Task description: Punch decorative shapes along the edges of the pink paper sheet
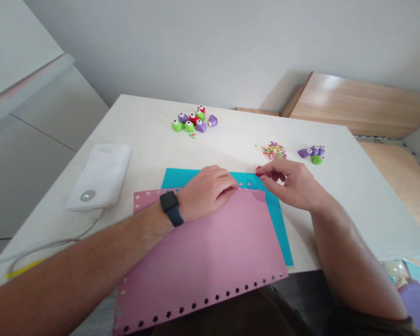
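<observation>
A pink sheet (210, 247) with small shapes punched along its edges lies over a blue sheet (282, 233) and overhangs the table's front edge. My left hand (210, 191), below a dark watch, rests at the pink sheet's top edge with its fingers closed together; what they pinch, if anything, is hidden. Just beyond the blue sheet's upper right corner, my right hand (290, 184) has its thumb and fingers around a small red punch (258, 171), partly hidden by the fingertips. Small pink cut-outs (249, 184) lie on the blue sheet between the hands.
Several eyed punches in green, purple and red (193, 119) stand at the table's back; more (314, 151) sit at the right. Colourful paper bits (274, 150) are heaped beyond my right hand. A white power bank (101, 175) with a cable lies at the left.
</observation>
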Demonstrator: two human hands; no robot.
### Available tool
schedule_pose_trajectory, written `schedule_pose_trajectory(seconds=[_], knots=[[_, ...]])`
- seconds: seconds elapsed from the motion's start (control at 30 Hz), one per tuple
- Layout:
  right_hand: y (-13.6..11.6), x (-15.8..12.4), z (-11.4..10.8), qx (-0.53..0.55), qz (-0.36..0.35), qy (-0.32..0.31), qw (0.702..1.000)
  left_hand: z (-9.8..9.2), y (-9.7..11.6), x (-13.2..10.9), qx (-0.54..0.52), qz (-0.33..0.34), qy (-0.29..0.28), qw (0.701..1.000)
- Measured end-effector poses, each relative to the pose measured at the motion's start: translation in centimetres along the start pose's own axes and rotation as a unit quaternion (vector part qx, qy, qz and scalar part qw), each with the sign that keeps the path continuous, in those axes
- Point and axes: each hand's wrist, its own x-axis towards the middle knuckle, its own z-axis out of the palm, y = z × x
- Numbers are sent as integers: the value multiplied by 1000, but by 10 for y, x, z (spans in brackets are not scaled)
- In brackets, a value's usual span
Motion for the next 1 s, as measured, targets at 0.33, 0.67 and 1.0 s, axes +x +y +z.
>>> schedule_pose_trajectory(seconds=[0.33,0.67,1.0], knots=[[-7,1,-2,69,13,-112,991,1,-3,-1,14,2,4,1000],[-6,-1,-3,90,28,-134,986,1,-1,-1,16,0,8,1000],[-3,0,-1,82,69,-162,981,-1,1,-2,33,5,6,999]])
